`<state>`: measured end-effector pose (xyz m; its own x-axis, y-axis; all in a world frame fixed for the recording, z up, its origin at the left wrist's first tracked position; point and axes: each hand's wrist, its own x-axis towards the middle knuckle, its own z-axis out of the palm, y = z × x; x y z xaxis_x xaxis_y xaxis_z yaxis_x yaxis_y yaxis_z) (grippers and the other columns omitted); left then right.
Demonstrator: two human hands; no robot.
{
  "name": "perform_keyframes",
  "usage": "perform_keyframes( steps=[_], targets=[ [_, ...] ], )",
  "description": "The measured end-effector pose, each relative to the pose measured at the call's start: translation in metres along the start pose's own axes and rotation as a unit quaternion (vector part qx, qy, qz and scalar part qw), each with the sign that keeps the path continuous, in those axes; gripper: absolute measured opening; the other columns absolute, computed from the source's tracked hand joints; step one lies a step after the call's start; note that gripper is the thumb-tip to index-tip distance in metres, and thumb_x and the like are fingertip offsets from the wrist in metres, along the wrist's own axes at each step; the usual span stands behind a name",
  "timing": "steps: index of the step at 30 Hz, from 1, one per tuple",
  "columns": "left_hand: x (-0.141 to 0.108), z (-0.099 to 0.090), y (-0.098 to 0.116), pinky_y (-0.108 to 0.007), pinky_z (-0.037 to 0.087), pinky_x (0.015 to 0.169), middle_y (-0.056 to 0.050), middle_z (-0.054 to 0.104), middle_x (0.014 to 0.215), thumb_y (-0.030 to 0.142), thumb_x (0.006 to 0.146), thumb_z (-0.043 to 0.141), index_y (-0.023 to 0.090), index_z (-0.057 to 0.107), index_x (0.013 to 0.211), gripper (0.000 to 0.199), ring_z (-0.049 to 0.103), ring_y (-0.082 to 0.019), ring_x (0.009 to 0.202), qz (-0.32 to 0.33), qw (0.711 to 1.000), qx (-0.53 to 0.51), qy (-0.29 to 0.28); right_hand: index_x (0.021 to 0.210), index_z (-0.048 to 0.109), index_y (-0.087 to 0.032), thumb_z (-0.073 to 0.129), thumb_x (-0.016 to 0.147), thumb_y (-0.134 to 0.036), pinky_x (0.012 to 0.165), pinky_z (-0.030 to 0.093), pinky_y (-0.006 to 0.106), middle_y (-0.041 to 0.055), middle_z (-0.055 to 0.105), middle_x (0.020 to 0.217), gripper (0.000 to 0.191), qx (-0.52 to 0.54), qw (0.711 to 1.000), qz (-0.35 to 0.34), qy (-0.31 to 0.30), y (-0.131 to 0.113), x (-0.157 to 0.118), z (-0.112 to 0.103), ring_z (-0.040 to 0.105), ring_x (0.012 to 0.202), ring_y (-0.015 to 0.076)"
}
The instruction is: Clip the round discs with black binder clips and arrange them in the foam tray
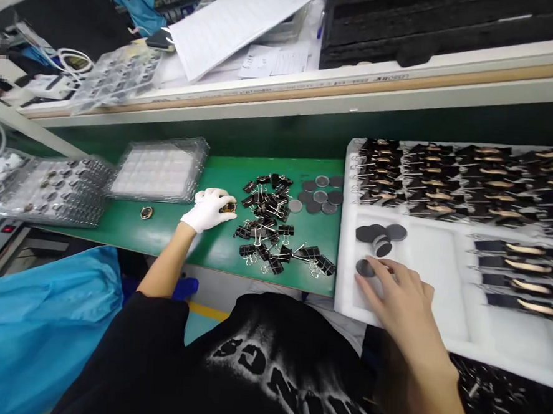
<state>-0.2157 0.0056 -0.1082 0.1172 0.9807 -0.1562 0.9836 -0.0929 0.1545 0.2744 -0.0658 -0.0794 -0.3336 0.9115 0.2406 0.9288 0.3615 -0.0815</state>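
Note:
My left hand (209, 210), in a white glove, holds a small round gold-and-black piece (228, 208) like a watch head between thumb and fingers, just above the green bench. A similar gold-rimmed piece (145, 213) lies further left. My bare right hand (400, 296) reaches over the white foam tray (440, 286), thumb and fingertips closed on a dark round disc (365, 268). Beside those fingertips several more dark discs (381, 236) lie loosely overlapped in the tray. Black binder clips (269, 206) are heaped between my hands, with grey discs (321, 194) behind.
Rows of clipped black pieces (477, 175) fill the foam tray's far and right parts. Clear plastic trays (159, 168) stand at the back left, stacked ones (62, 187) beyond. A shelf edge (283, 104) runs above the bench. Blue cloth (49, 318) shows at left.

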Motion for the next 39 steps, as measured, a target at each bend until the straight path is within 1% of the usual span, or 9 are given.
perform_keyframes(
  steps=[3, 9, 14, 17, 20, 24, 27, 33, 39],
  targets=[
    [0.012, 0.006, 0.004, -0.050, 0.030, 0.112, -0.014, 0.066, 0.134, 0.054, 0.097, 0.061, 0.023, 0.069, 0.126, 0.043, 0.053, -0.035, 0.128, 0.008, 1.000, 0.004, 0.005, 0.129, 0.064, -0.021, 0.053, 0.104, -0.041, 0.082, 0.046, 0.045, 0.0149, 0.070, 0.119, 0.034, 0.013, 1.000, -0.014, -0.025, 0.001, 0.004, 0.000, 0.066, 0.104, 0.0322],
    [0.024, 0.018, -0.007, -0.045, 0.041, 0.106, -0.019, 0.061, 0.134, 0.054, 0.095, 0.064, 0.019, 0.052, 0.150, 0.066, 0.060, -0.036, 0.123, 0.008, 1.000, -0.006, 0.013, 0.123, 0.064, -0.023, 0.061, 0.100, -0.034, 0.083, 0.054, 0.044, 0.0110, 0.071, 0.116, 0.025, 0.120, 0.993, 0.018, 0.001, 0.001, 0.002, -0.006, 0.070, 0.106, 0.0290],
    [0.026, 0.022, -0.005, -0.048, 0.043, 0.105, -0.018, 0.070, 0.125, 0.050, 0.102, 0.052, 0.022, 0.066, 0.135, 0.045, 0.065, -0.036, 0.116, 0.015, 0.998, -0.020, 0.053, 0.129, 0.065, -0.021, 0.064, 0.099, -0.030, 0.087, 0.061, 0.044, 0.0116, 0.070, 0.118, 0.031, 0.160, 0.986, 0.034, 0.045, -0.003, 0.000, -0.008, 0.072, 0.102, 0.0262],
    [0.025, 0.008, 0.025, -0.047, 0.046, 0.104, -0.017, 0.075, 0.113, 0.054, 0.102, 0.052, 0.020, 0.071, 0.124, 0.045, 0.068, -0.033, 0.110, -0.016, 0.985, -0.082, 0.149, 0.127, 0.067, -0.022, 0.066, 0.099, -0.026, 0.092, 0.062, 0.043, 0.0114, 0.070, 0.117, 0.029, 0.188, 0.977, 0.017, 0.100, -0.019, 0.012, -0.012, 0.072, 0.105, 0.0251],
    [0.024, -0.011, 0.082, -0.037, 0.054, 0.093, -0.010, 0.077, 0.104, 0.053, 0.104, 0.049, 0.019, 0.072, 0.115, 0.043, 0.071, -0.023, 0.098, -0.013, 0.933, -0.251, 0.259, 0.129, 0.068, -0.024, 0.068, 0.097, -0.022, 0.094, 0.063, 0.044, 0.0109, 0.070, 0.117, 0.032, 0.238, 0.958, -0.021, 0.157, -0.052, 0.036, -0.019, 0.072, 0.108, 0.0247],
    [0.026, -0.033, 0.156, -0.026, 0.057, 0.069, -0.006, 0.077, 0.099, 0.052, 0.107, 0.045, 0.018, 0.069, 0.122, 0.044, 0.070, -0.013, 0.073, 0.120, 0.866, -0.481, 0.060, 0.137, 0.063, -0.025, 0.068, 0.096, -0.017, 0.093, 0.065, 0.045, 0.0116, 0.072, 0.120, 0.043, 0.269, 0.936, -0.048, 0.220, -0.096, 0.066, -0.030, 0.072, 0.110, 0.0250],
    [0.030, -0.046, 0.187, -0.027, 0.060, 0.070, -0.011, 0.076, 0.115, 0.045, 0.104, 0.053, 0.017, 0.061, 0.136, 0.043, 0.072, -0.012, 0.074, 0.200, 0.809, -0.550, -0.057, 0.138, 0.061, -0.026, 0.071, 0.093, -0.014, 0.095, 0.065, 0.047, 0.0120, 0.072, 0.122, 0.048, 0.249, 0.928, -0.026, 0.277, -0.109, 0.072, -0.031, 0.072, 0.112, 0.0262],
    [0.037, -0.057, 0.208, -0.030, 0.061, 0.081, -0.009, 0.075, 0.123, 0.033, 0.103, 0.051, 0.017, 0.062, 0.134, 0.037, 0.074, -0.015, 0.082, 0.224, 0.817, -0.523, -0.096, 0.137, 0.064, -0.026, 0.074, 0.092, -0.010, 0.087, 0.064, 0.044, 0.0131, 0.069, 0.122, 0.049, 0.177, 0.938, -0.001, 0.297, -0.100, 0.061, -0.020, 0.071, 0.105, 0.0251],
    [0.037, -0.055, 0.207, -0.032, 0.059, 0.091, -0.010, 0.074, 0.127, 0.044, 0.106, 0.046, 0.017, 0.060, 0.141, 0.046, 0.074, -0.018, 0.095, 0.273, 0.823, -0.485, -0.113, 0.130, 0.072, -0.030, 0.079, 0.090, -0.015, 0.072, 0.057, 0.035, 0.0068, 0.059, 0.106, 0.043, 0.212, 0.933, 0.023, 0.289, -0.089, 0.066, -0.015, 0.063, 0.092, 0.0191]
  ],
)
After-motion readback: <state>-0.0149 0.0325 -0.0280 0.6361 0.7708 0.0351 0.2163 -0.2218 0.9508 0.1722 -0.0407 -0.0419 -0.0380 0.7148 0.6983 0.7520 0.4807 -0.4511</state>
